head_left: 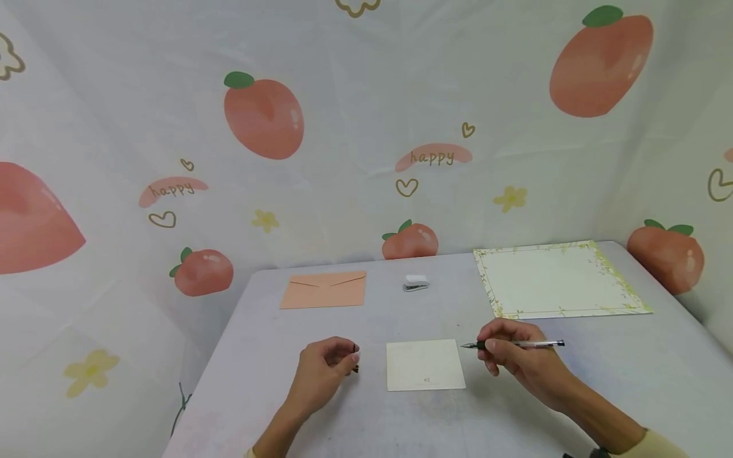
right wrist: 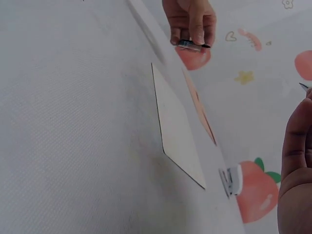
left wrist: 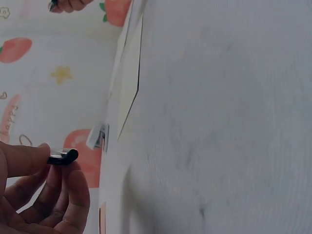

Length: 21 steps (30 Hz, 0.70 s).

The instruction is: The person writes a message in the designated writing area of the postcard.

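In the head view my right hand (head_left: 523,362) grips a gel pen (head_left: 538,344) in a writing hold, its tip pointing left near the upper right corner of a small cream card (head_left: 425,366). Left of the card, my left hand (head_left: 325,372) pinches a pen cap (head_left: 356,359) between thumb and fingers. The left wrist view shows this cap (left wrist: 63,156) as clear with a black end. Both hands are raised above the table and apart from the card, which lies flat. In the right wrist view only the pen's tip (right wrist: 304,87) shows beside my fingers.
Toward the back of the table (head_left: 240,394) lie an orange envelope (head_left: 324,296), a small white stapler (head_left: 415,282) and a large sheet with a floral border (head_left: 564,280). A fruit-patterned cloth (head_left: 355,114) hangs behind the table and at its sides.
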Each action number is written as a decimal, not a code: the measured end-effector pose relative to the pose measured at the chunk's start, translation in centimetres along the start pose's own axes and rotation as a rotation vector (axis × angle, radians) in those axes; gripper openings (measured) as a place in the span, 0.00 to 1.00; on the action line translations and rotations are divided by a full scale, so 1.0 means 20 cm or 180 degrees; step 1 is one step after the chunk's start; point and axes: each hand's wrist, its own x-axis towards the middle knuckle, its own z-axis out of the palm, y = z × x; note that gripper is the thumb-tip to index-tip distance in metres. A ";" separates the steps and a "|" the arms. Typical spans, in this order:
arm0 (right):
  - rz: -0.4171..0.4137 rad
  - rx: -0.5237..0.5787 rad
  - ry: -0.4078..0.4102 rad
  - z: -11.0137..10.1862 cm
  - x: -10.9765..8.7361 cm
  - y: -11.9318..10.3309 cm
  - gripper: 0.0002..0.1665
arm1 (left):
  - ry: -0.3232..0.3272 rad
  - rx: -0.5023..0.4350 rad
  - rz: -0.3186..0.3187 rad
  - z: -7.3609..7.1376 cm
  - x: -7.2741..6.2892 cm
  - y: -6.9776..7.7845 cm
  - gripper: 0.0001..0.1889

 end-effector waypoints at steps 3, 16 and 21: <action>0.0013 0.0017 -0.0003 0.00 0.01 0.01 0.17 | -0.0020 0.0137 -0.0063 -0.02 0.01 -0.02 0.07; 0.0083 0.0169 0.0019 0.03 0.04 0.03 0.17 | 0.0047 0.0583 -0.0162 -0.03 0.07 -0.07 0.05; 0.0042 0.0204 -0.0034 0.03 0.05 0.04 0.18 | 0.0216 0.0939 -0.0193 -0.02 0.09 -0.07 0.05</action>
